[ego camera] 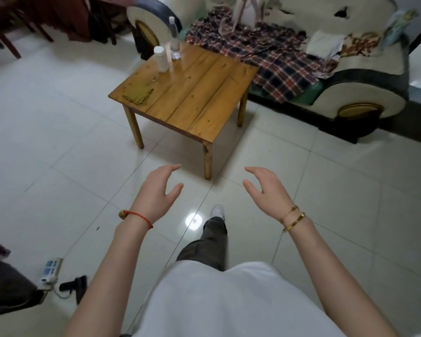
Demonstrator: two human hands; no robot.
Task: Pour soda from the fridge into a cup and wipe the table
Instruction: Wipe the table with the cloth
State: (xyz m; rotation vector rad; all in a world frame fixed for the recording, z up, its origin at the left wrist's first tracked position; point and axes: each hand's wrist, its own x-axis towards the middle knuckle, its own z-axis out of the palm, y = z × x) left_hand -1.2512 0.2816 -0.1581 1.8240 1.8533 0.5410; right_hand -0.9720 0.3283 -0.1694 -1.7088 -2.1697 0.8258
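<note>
Wooden table, plaid-draped sofa behind, power strip on floor

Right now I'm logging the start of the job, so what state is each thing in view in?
Left hand: open, holding nothing, above the floor.
Right hand: open, holding nothing.
Wooden table: upright beside the sofa.
Green cloth: folded, lying flat at the table's corner.
White jar: upright, lid on.
Clear bottle: upright, capped; how full cannot be told.
Plaid blanket: rumpled, spread over the sofa.
</note>
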